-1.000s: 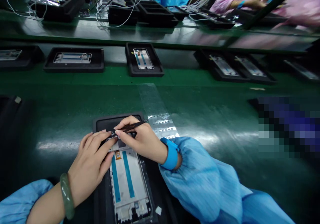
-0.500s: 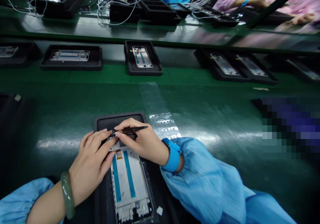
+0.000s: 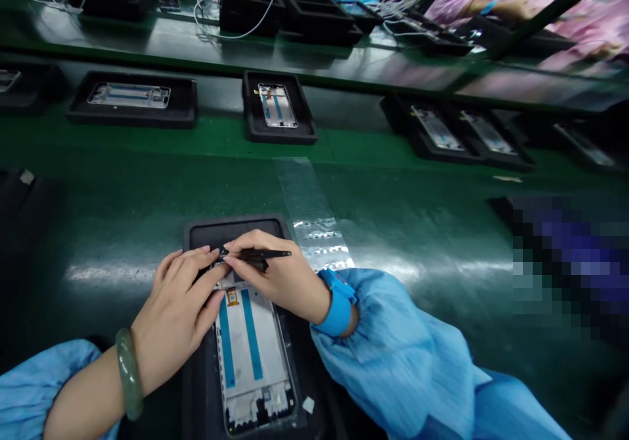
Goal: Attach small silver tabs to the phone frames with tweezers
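Observation:
A silver phone frame (image 3: 268, 355) with two blue adhesive strips and a small gold flex connector lies in a black foam tray (image 3: 230, 220) in front of me. My right hand (image 3: 287, 283) pinches black tweezers (image 3: 268, 255), their tip over the frame's far end. My left hand (image 3: 171, 315) lies across the frame's upper left edge, fingers stretched out and fingertips close to the tweezer tip. Whatever the tip touches is hidden by my fingers. A small white piece (image 3: 308, 405) sits on the tray's right side.
A clear plastic strip (image 3: 314, 211) lies on the green bench beyond my right hand. Further back stand black trays with phone frames, among them a middle tray (image 3: 280, 135). A raised shelf (image 3: 162, 37) carries cables and boxes. Co-workers in pink and blue sleeves are behind it.
The camera view has shifted slightly. My right hand has tilted the tweezers a little flatter; both hands stay at the frame's far end.

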